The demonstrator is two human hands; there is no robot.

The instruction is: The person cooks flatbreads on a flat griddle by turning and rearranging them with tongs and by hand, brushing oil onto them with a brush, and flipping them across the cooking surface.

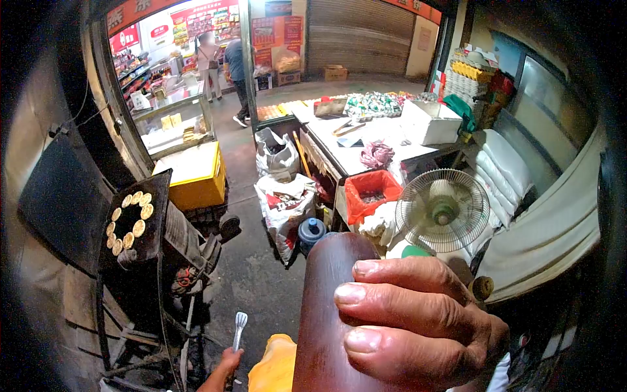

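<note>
My right hand (418, 320) is very close to the camera at the lower right, its fingers curled over a dark reddish-brown, smooth rounded object (326, 313). The thumb and the object's lower end are out of sight, and I cannot tell what the object is. At the bottom, my left hand (226, 367) is closed around metal tongs (240, 323) whose slotted end points upward. Beside it is yellow-orange cloth (275, 362). To the left, round flatbreads (139, 228) lie in a ring on a dark stove top (112, 215).
A yellow box (199, 173) stands behind the stove. White sacks (285, 209), a blue water jug (311, 235), a red-lined bin (366, 189) and a fan (444, 212) stand ahead. A white table (392, 149) carries several goods. Two people (238, 72) are near the shop.
</note>
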